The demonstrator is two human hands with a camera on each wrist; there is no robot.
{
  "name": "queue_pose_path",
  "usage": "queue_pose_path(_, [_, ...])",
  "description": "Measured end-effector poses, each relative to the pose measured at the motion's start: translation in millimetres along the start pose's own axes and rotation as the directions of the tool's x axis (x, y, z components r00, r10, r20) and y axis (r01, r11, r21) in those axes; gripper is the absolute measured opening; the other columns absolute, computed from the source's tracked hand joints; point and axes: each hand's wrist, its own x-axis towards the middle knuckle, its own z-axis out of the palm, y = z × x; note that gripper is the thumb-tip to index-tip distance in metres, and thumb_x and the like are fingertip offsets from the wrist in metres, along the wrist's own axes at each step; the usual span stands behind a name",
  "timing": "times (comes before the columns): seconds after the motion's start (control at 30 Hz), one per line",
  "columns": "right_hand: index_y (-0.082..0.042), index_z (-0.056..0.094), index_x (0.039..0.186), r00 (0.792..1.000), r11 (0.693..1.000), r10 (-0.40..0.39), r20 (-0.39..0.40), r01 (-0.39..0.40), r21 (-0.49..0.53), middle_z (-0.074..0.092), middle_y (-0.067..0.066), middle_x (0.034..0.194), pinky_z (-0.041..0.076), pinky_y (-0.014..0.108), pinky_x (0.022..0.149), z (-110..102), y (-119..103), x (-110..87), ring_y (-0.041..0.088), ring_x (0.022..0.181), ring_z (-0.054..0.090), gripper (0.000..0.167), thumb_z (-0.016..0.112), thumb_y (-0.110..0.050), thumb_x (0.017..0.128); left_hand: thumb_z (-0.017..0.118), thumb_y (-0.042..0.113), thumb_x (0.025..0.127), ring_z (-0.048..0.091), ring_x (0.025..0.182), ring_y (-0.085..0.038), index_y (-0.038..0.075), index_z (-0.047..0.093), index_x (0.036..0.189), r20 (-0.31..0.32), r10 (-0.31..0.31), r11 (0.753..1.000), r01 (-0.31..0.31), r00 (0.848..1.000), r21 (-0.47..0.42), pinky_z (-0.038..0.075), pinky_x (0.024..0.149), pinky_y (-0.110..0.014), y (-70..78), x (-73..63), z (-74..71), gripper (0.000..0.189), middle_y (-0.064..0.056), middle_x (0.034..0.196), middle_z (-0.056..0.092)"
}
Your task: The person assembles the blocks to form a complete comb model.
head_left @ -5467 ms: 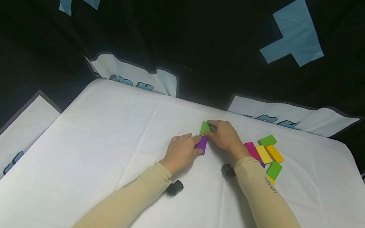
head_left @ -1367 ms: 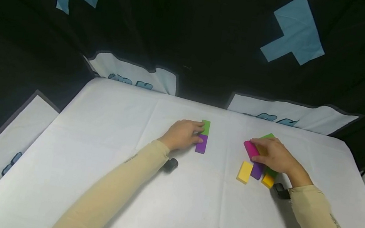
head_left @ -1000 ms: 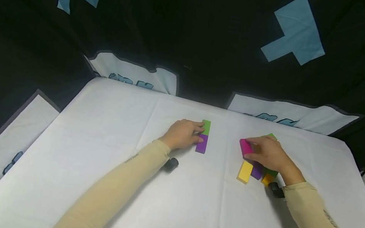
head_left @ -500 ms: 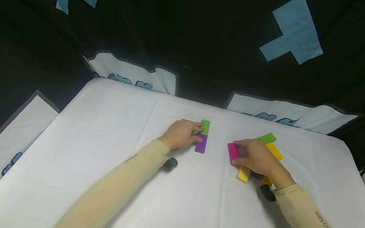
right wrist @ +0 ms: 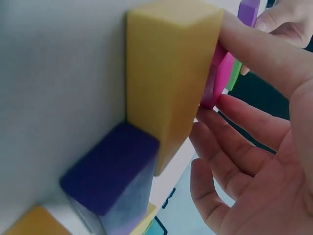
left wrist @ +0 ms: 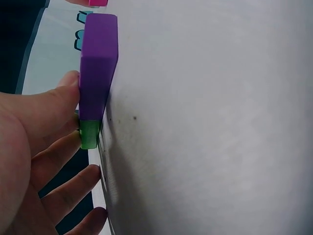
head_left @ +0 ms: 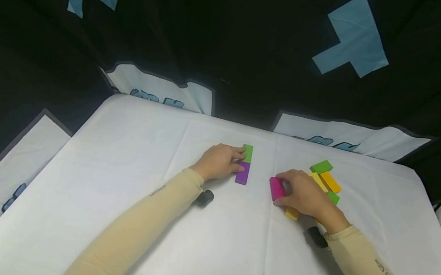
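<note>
My left hand [head_left: 221,160] lies beside two blocks set end to end, a green block [head_left: 247,153] at the far end and a purple block [head_left: 242,173] at the near end. Its thumb touches the purple one's side, with a finger against the green one in the left wrist view. Between thumb and fingers, my right hand [head_left: 301,193] pinches a magenta block [head_left: 276,189] at its ends, right of that pair. Under the right hand a yellow block [head_left: 292,213] partly shows; the right wrist view has it [right wrist: 166,73] large, touching a dark purple block [right wrist: 115,169].
Behind the right hand lie more blocks: a green one [head_left: 321,166], an orange one [head_left: 330,181], a pale yellow one [head_left: 318,182] and another green one [head_left: 333,198]. A white cloth covers the table [head_left: 203,257]; a black curtain [head_left: 240,55] hangs beyond its far edge.
The right hand has drawn the magenta block out of the pile, left and slightly nearer. Earlier it was at the green and purple pair, where the left hand now rests further back.
</note>
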Motion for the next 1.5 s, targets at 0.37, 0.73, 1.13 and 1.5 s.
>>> queue_pose_path(0.37, [-0.006, 0.064, 0.132, 0.996, 0.998, -0.066, -0.061, 0.065, -0.023, 0.065, 0.014, 0.125, 0.056, 0.049, 0.093, 9.0, -19.5, -11.3, 0.031, 0.114, 0.058, 0.067, 0.090, -0.030, 0.075, 0.070, 0.033, 0.095, 0.047, 0.139, -0.026, 0.015, 0.065, 0.135, 0.002, 0.001, 1.000, -0.001, 1.000, 0.010, 0.038, 0.114, -0.040, 1.0, 0.0, 0.4, 0.044, 0.004, 0.150, 0.050])
queue_pose_path(0.73, [-0.006, 0.065, 0.130, 0.988, 0.994, -0.112, -0.103, 0.112, -0.001, 0.066, 0.012, 0.124, 0.055, 0.047, 0.093, 19.1, -40.4, -15.0, 0.029, 0.110, 0.060, 0.067, 0.091, -0.034, 0.074, 0.071, 0.033, 0.095, 0.046, 0.139, -0.024, 0.016, 0.065, 0.135, -0.001, -0.008, 1.000, 0.008, 1.000, 0.019, 0.038, 0.114, -0.039, 1.2, 0.0, 0.2, 0.044, 0.005, 0.150, 0.050])
queue_pose_path(1.13, [-0.004, 0.067, 0.126, 0.973, 0.985, -0.173, -0.150, 0.167, -0.052, 0.069, 0.011, 0.116, 0.055, 0.045, 0.091, 30.2, -61.0, -11.2, 0.027, 0.105, 0.061, 0.066, 0.091, -0.036, 0.073, 0.072, 0.034, 0.094, 0.047, 0.138, -0.025, 0.016, 0.065, 0.134, -0.010, 0.000, 1.000, 0.000, 1.000, 0.007, 0.038, 0.114, -0.040, -1.4, 1.9, 1.2, 0.045, 0.004, 0.149, 0.051])
queue_pose_path(1.5, [-0.003, 0.067, 0.124, 0.973, 0.988, -0.152, -0.175, 0.144, -0.056, 0.069, 0.010, 0.112, 0.055, 0.042, 0.091, 41.1, -74.0, -8.6, 0.027, 0.103, 0.061, 0.066, 0.091, -0.036, 0.072, 0.072, 0.034, 0.094, 0.047, 0.139, -0.025, 0.016, 0.065, 0.135, -0.005, -0.008, 1.000, 0.008, 1.000, 0.006, 0.038, 0.115, -0.040, -0.1, 0.6, 0.8, 0.045, 0.004, 0.150, 0.051])
